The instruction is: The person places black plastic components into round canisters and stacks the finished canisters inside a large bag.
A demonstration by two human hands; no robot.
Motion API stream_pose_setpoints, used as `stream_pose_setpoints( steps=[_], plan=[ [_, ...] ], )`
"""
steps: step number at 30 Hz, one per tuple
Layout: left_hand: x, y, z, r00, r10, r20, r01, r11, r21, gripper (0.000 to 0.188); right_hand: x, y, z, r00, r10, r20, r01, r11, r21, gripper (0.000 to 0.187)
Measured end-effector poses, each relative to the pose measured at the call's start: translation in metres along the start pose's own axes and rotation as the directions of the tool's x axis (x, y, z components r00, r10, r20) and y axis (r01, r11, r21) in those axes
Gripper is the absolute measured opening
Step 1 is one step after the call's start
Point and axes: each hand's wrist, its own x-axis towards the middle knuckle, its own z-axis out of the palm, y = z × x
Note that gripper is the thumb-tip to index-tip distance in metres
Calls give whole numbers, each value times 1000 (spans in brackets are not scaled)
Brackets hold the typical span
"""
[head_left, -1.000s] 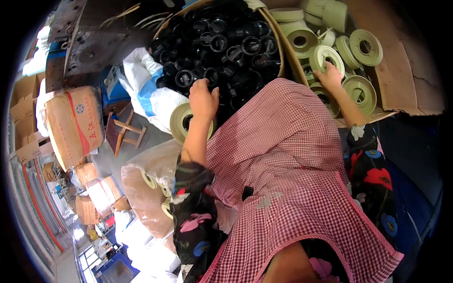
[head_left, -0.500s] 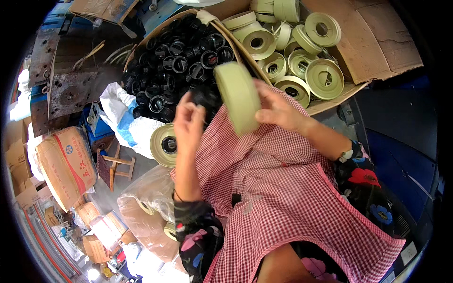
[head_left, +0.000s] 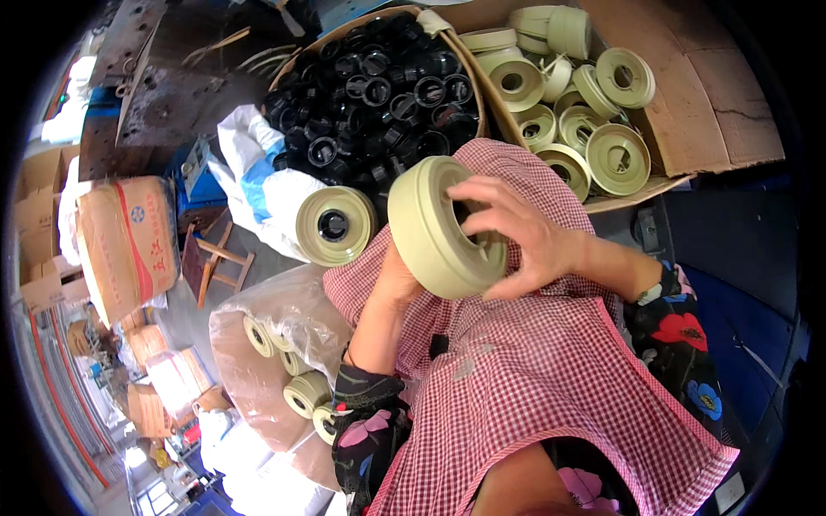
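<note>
A pale green round plastic housing (head_left: 422, 228) is tilted in front of my apron, its hollow side toward my right hand. My left hand (head_left: 401, 279) holds it from behind and below; its fingers are hidden by the housing. With fingers bent over the rim and into the opening, my right hand (head_left: 529, 232) grips the other side, thumb at the lower edge. Something dark shows inside the opening, too shaded to make out. Left of it lies another green housing (head_left: 310, 236) with a black ring (head_left: 333, 225) in its middle.
Black plastic rings (head_left: 379, 90) fill a box straight ahead. To its right, a cardboard box (head_left: 705, 103) holds several green housings (head_left: 619, 161). A clear plastic bag (head_left: 249, 301) with more housings stands at my left, near a wooden stool (head_left: 225, 258), a white sack (head_left: 249, 155) and a brown carton (head_left: 129, 245).
The housing has come down and turned its opening toward my right hand. My left hand has moved from beside it to behind it. The view has shifted slightly.
</note>
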Motion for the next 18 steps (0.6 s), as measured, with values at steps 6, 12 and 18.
stream_pose_setpoints(
  steps=[6,12,18],
  plan=[
    [-3,0,7,995,-99,29,102,986,-134,48,-5,6,1,964,225,142,-246,956,158,90],
    [-2,-3,-11,997,-74,4,72,978,196,51,-12,46,-7,466,515,719,-860,75,504,46],
    [-9,29,-39,951,272,-146,-184,879,439,32,-3,26,0,810,584,62,-585,811,0,30]
  ],
)
